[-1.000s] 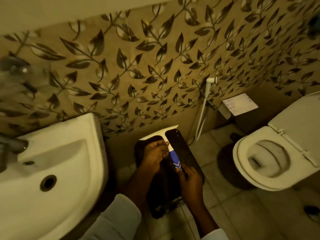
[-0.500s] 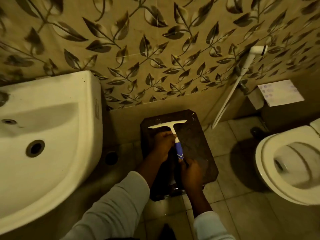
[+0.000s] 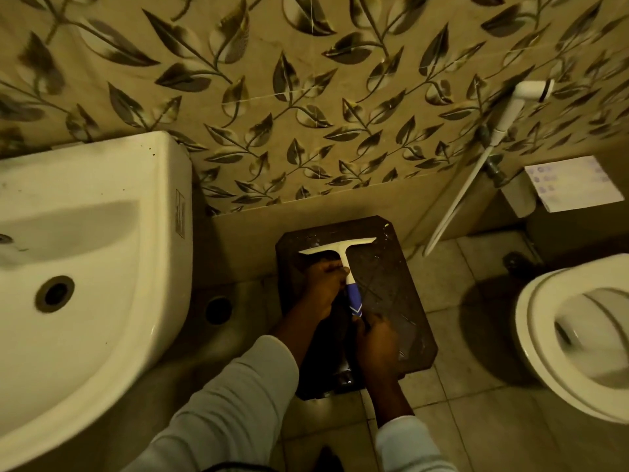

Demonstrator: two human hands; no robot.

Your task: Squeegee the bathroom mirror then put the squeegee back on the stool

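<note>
Here, I hold the squeegee [image 3: 347, 267] over the stool [image 3: 388, 277], its blade just beyond my knuckles. My left hand [image 3: 320, 287] is closed on the white neck; my right hand [image 3: 376, 345] pinches the blue handle end. Whether the tool rests on the top yet, I cannot tell. Risk: the top looks wet, so releasing early could let the squeegee slide toward the sink [image 3: 102, 267] at my left, or off the edge.
</note>
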